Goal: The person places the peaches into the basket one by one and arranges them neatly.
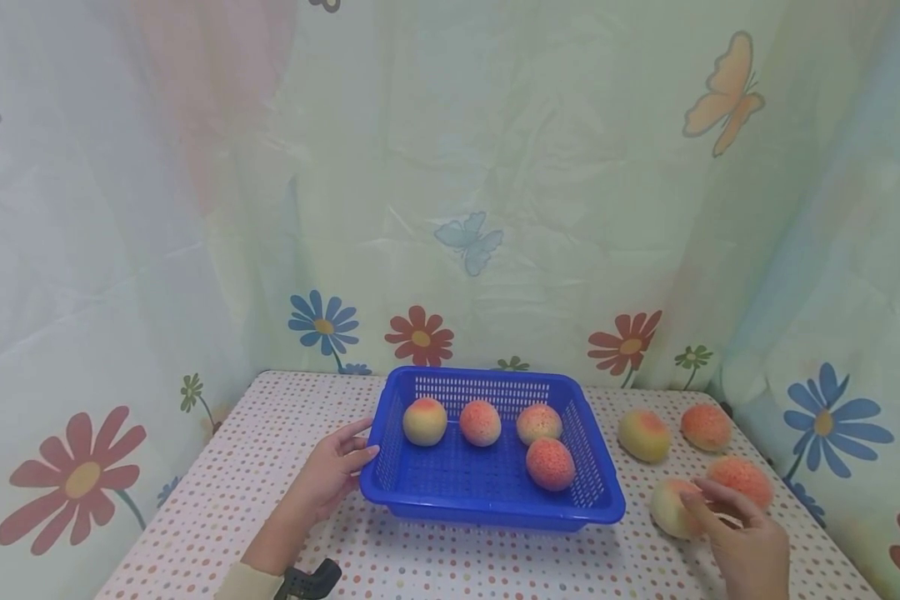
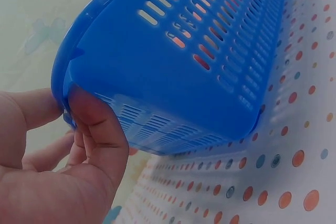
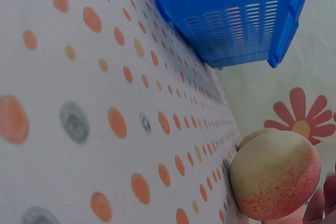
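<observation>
A blue plastic basket (image 1: 480, 506) with slotted sides stands on the table, with several peaches inside, among them a yellow-green one (image 1: 424, 422) and a redder one (image 1: 550, 464). At its left side my left hand (image 1: 330, 471) grips the rim; the left wrist view shows thumb and fingers either side of the blue edge (image 2: 79, 30). Right of the basket, my right hand (image 1: 742, 533) is at a pale peach (image 1: 673, 508), thumb and fingertips by its right side. In the right wrist view that peach (image 3: 275, 177) rests on the table, with only fingertips (image 3: 315, 205) visible.
More peaches lie on the right of the table: a yellow one (image 1: 644, 436), a red one (image 1: 707, 427) at the back, and another red one (image 1: 742, 479) just beyond my right hand. The dotted tablecloth (image 1: 270, 433) meets a flowered curtain (image 1: 540, 167) at the back and sides.
</observation>
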A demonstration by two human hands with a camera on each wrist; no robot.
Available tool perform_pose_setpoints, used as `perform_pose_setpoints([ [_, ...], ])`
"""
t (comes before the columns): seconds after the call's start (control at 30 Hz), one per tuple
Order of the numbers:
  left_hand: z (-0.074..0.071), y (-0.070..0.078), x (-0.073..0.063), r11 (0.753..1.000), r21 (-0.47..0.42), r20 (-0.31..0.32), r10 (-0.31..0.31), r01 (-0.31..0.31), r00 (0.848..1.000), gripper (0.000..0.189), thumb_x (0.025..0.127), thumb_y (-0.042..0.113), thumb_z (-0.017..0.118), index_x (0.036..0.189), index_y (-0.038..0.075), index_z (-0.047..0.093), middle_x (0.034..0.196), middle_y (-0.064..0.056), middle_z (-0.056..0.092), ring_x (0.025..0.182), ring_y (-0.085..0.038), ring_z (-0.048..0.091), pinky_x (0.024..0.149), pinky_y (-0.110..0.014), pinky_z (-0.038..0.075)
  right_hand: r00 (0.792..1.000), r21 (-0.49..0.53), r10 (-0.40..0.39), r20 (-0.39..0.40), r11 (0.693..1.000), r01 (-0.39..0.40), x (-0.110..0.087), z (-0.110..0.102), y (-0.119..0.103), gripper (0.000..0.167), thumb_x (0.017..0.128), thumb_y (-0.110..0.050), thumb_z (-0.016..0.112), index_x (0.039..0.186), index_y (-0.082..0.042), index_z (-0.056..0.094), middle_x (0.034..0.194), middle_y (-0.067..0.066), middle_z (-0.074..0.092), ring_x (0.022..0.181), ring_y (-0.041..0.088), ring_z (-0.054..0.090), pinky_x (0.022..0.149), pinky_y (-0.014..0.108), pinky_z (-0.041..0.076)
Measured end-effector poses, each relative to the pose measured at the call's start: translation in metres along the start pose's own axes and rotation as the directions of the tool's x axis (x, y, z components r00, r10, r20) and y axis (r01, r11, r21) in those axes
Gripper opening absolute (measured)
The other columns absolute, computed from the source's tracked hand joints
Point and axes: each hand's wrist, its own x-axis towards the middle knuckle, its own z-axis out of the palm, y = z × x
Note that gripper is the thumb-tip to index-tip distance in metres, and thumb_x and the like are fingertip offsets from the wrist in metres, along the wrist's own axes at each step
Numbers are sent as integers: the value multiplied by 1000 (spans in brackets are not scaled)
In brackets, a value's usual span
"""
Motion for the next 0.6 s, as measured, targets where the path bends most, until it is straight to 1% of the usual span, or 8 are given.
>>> perform_pose_setpoints([
  [0.07,0,0,0,1000,-9,5,-4,4,1000,62,102,14,63,157,9,37,127,-23,61,107,-26,70,91,-40,63,1000,-12,1,5,1000,-1,1,1,0,76,84,-62,75,141,-13,62,99,-22,63,94,5,51,65,14,45],
  [0.13,-1,0,1,1000,-17,10,-9,9,1000,63,102,14,63,158,9,36,129,-25,60,109,-28,69,92,-41,63,1000,-31,-5,13,999,5,0,1,0,77,86,-62,73,142,-12,60,120,-7,64,107,14,50,66,14,44],
  [0.23,-1,-1,1,1000,-27,20,-10,11,1000,64,102,14,63,158,9,34,132,-27,58,112,-30,69,93,-42,63,999,-50,-21,43,998,23,1,2,2,81,87,-63,71,146,-9,56,148,14,50,127,31,45,66,15,42],
  [0.33,-2,-2,1,999,-31,26,-6,7,1000,64,102,14,63,159,9,33,134,-28,58,113,-30,69,92,-41,63,997,-62,-29,77,998,34,3,1,5,85,87,-63,71,149,-8,52,156,19,42,139,40,38,66,15,41],
  [0.4,-2,-2,1,1000,-30,29,-4,5,1000,64,102,15,62,159,9,33,135,-28,58,113,-30,70,92,-40,63,994,-64,-27,104,997,33,6,1,6,88,86,-63,72,151,-8,49,158,19,40,142,42,36,68,16,43],
  [0.5,-2,-2,0,1000,-31,33,-2,3,999,64,103,16,62,159,9,32,135,-28,58,113,-30,69,92,-41,63,988,-58,-14,154,998,23,11,1,9,93,87,-61,73,156,-8,42,160,22,37,145,45,33,84,35,55],
  [0.53,-2,-2,0,999,-33,33,-4,5,999,64,103,15,62,159,9,32,135,-28,58,113,-30,69,92,-41,63,985,-52,-5,174,999,14,12,2,10,96,86,-61,73,157,-8,38,161,23,36,145,46,32,94,45,55],
  [0.6,-2,-2,1,999,-36,34,-7,8,999,63,103,15,61,159,10,33,135,-27,58,114,-30,69,92,-41,63,978,-45,9,209,999,0,15,3,12,100,86,-61,74,160,-9,32,163,25,32,147,48,29,110,59,46],
])
